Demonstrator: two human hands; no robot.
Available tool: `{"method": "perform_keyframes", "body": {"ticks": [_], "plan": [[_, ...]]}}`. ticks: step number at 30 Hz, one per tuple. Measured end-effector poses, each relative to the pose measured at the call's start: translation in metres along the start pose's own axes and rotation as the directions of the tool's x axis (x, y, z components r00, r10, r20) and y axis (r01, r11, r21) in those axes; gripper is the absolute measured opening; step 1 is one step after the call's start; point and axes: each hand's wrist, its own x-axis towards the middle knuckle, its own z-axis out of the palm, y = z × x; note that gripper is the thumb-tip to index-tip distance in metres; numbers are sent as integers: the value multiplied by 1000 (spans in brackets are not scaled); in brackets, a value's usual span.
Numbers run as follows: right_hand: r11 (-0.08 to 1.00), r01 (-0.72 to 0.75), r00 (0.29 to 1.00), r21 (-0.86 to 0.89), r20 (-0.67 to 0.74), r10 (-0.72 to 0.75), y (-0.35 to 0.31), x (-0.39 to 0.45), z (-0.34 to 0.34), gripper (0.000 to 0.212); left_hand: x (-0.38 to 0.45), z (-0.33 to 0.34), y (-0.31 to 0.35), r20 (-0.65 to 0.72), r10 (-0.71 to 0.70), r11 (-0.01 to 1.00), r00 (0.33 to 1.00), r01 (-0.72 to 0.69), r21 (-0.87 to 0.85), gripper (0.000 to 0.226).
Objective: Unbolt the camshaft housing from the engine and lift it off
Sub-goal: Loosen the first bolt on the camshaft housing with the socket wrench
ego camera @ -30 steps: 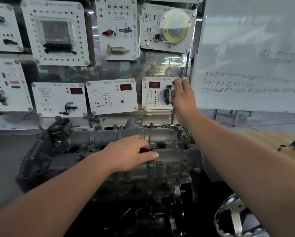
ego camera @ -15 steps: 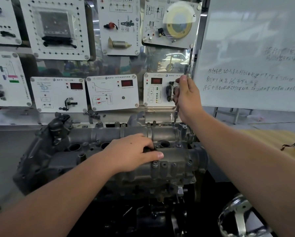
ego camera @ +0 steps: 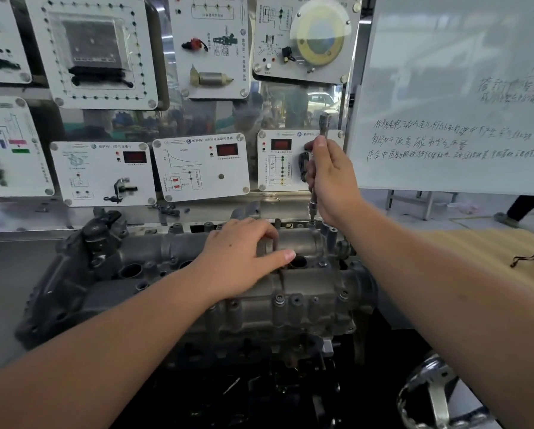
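wall: instrument panels (ego camera: 200, 167) | right: whiteboard (ego camera: 457, 88) | wooden table (ego camera: 482, 252)

Even, soft daylight filled the scene, bright on the whiteboard (ego camera: 457, 97) right of the hands, which showed pale glare and reflections. The polished metal panel (ego camera: 197, 119) behind them mirrored the room. Deep shadow lay below the engine (ego camera: 290, 308). Wide-angle bowing bent the edges, where detail was smeared and soft.

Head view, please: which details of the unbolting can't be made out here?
- Tool: its middle is hidden inside the right hand.
- Tool tip: too small to tell whether it sits on a bolt of the camshaft housing.
- Housing top under the left hand: covered.
- Whiteboard writing: blurred.
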Motion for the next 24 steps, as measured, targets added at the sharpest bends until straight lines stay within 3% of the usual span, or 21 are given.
{"method": "perform_keyframes", "body": {"ticks": [6, 8, 11, 13, 16, 21, 24], "plan": [[1000, 10, 998, 2, 63, -10, 5, -4, -5, 33, 56, 10, 12, -89, 28, 1000, 996, -29, -8, 51], [1000, 4, 1000, -3, 23, -3, 6, -5, -9, 34, 78, 12, 15, -92, 20, 1000, 996, -19, 16, 46], [1000, -5, 999, -21, -32, 4, 8, -3, -16, 35, 104, 14, 21, -149, 64, 983, 987, -36, 179, 30], [996, 18, 999, -91, -25, -21, 7, -2, -19, 35, 116, 13, 21, -117, 118, 970, 986, -90, 225, 24], [960, 66, 997, -274, -25, -76, 5, -1, -21, 36, 124, 16, 18, 7, 187, 982, 982, -187, 35, 16], [872, 164, 986, -461, 99, -132, -3, -5, -10, 31, 127, 29, 11, -21, 239, 957, 971, -239, -163, 5], [905, 191, 982, -380, 67, -179, -12, -9, 6, 28, 128, 29, 9, -50, 237, 961, 970, -242, -132, 29]]}}
